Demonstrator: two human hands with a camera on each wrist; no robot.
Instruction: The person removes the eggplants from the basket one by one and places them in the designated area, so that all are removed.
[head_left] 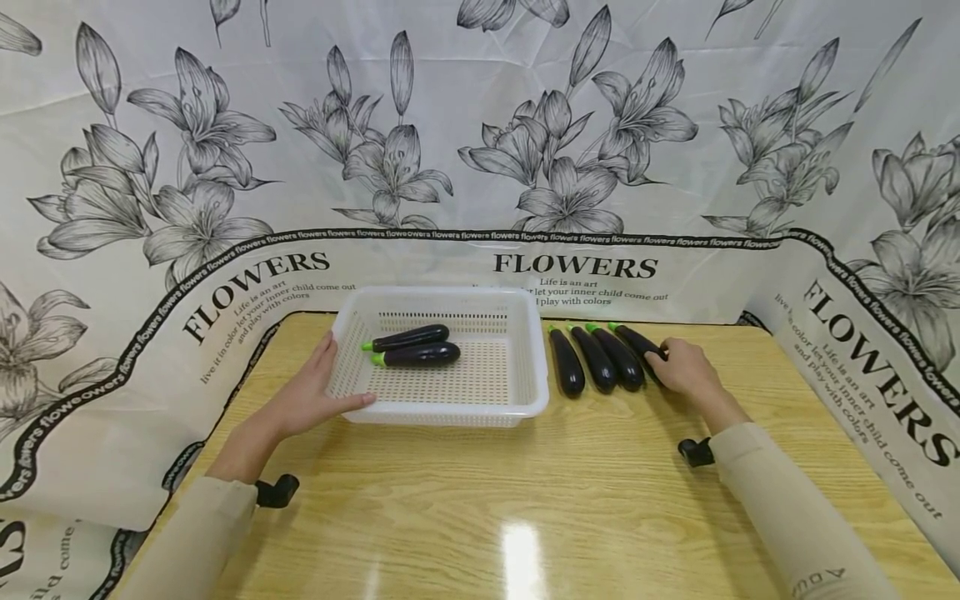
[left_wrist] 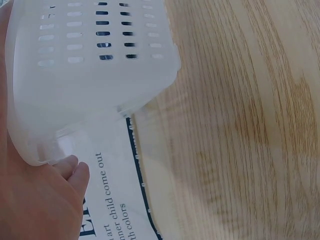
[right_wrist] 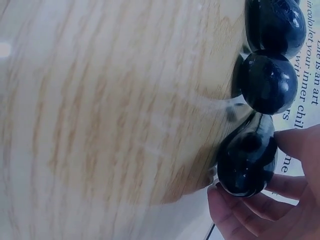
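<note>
A white plastic basket [head_left: 480,408] with slotted walls stands at the back of the table. Two eggplants [head_left: 416,356] with green stem ends lie inside it, side by side. My left hand [head_left: 303,400] grips the basket's left end at the near corner; the left wrist view shows its fingers [left_wrist: 70,172] by the rim. To the right of the basket several dark eggplants [head_left: 596,358] lie in a row. My right hand [head_left: 686,367] holds the rightmost eggplant [right_wrist: 247,160] near its thick end, thumb on one side and fingers on the other.
The wooden table [head_left: 480,500] has a glossy surface with a bright reflection near the front. White cloth [head_left: 420,258] printed with flowers and lettering hangs behind the table and along both sides. The basket's right wall stands close to the leftmost loose eggplant [head_left: 567,364].
</note>
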